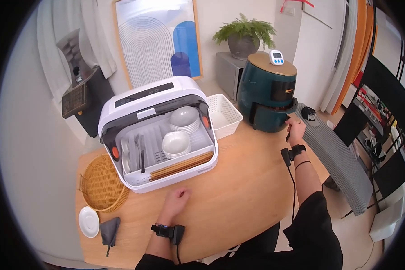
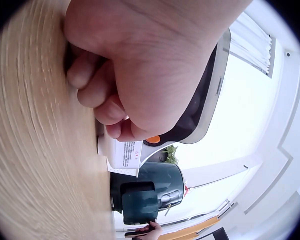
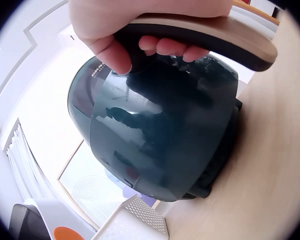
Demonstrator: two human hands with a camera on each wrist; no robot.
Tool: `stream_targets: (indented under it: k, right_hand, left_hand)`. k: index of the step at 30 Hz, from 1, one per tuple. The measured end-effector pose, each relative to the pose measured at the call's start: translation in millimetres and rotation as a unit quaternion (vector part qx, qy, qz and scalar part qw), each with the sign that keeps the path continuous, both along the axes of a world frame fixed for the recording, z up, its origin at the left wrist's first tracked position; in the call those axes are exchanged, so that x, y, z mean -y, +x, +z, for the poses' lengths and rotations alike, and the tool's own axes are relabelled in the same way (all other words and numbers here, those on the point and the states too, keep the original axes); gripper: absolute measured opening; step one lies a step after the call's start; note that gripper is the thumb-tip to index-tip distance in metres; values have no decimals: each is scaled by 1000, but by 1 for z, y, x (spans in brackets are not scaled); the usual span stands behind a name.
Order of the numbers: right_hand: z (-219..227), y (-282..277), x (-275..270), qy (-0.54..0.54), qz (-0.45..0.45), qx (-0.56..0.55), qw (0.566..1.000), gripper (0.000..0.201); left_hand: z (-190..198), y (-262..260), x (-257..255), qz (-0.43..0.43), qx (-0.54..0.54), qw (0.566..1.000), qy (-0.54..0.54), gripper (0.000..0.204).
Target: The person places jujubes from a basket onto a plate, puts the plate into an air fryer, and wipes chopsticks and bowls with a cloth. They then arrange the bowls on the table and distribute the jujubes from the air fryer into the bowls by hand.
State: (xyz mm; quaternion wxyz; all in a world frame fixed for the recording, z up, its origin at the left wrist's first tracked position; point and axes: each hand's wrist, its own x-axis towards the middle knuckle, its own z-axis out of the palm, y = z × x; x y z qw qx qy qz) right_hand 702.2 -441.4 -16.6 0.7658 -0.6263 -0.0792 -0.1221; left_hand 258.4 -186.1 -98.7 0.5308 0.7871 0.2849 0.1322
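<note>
At the right back of the table stands a dark green air fryer (image 1: 262, 90) with a tan top. Its drawer (image 3: 165, 115) sits partly out, with a dark gap along its upper edge in the head view. My right hand (image 1: 295, 130) grips the drawer's tan and black handle (image 3: 215, 35), fingers wrapped underneath. My left hand (image 1: 175, 203) rests on the wooden table with its fingers curled in and nothing held. Just beyond it is a white dish cabinet (image 1: 175, 180), lid raised, holding bowls (image 1: 176, 143), chopsticks (image 1: 180, 166) and dark cutlery (image 1: 142, 155).
A white perforated basket (image 1: 224, 118) stands between cabinet and fryer. Left of the cabinet are a round wicker basket (image 1: 101, 184), a white saucer (image 1: 89, 222) and a grey cloth (image 1: 109, 231). A white timer (image 1: 276, 57) sits atop the fryer.
</note>
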Motion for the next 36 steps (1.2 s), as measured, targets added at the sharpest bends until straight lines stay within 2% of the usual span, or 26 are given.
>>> stream_targets:
  k: [2,6,8,9,13,15,19,21,24,28,31,33,34,36]
  right_hand:
    - [-3,9,-14,3,42,-1,999,12]
    - [-8,33,-28,-21,38,-6,999,10]
    - [-13,46,-30,-63,-53,-29,996,19]
    - [-20,50,-31,-93,-82,-10,992,29]
    - [-20,35,-33,-99,-92,41,990,32]
    - [-27,43,-33,-97,-117,86,985,25]
    - [-17,29,-30,-109,-108,75,985,28]
    - [-13,27,-28,-156,-102,8,983,34]
    - [-1,10,-28,-137,-87,-12,987,34]
    - [-2,-7,-34,-121,-106,-11,987,33]
    - [2,-17,-33,-96,-148,35,984,31]
    - [-2,0,-27,-100,-70,23,992,26]
    - [-2,5,-25,-99,-71,22,992,26]
    - [0,15,-20,-112,-12,5,994,22]
  left_hand:
    - [5,1,2,-9,-10,1000,13,29]
    - [7,0,1,-6,-24,1000,13,29]
    - [7,3,4,-10,-11,999,34,30]
    - [3,3,4,-13,-13,999,32,30]
    - [1,1,0,-10,-9,1000,10,29]
    - [5,1,3,-10,1,1000,2,28]
    - [5,1,4,-9,7,1000,16,28]
    - [2,1,2,-11,12,1000,20,27]
    - [4,1,3,-16,-1,1000,17,27]
    - [9,2,6,-4,-2,1000,6,28]
    - [6,2,6,2,-7,1000,-3,29]
    - [1,1,2,-6,-8,1000,-3,29]
    - [-1,1,1,-7,-8,1000,-2,29]
    - [-2,0,2,-6,-8,1000,1,28]
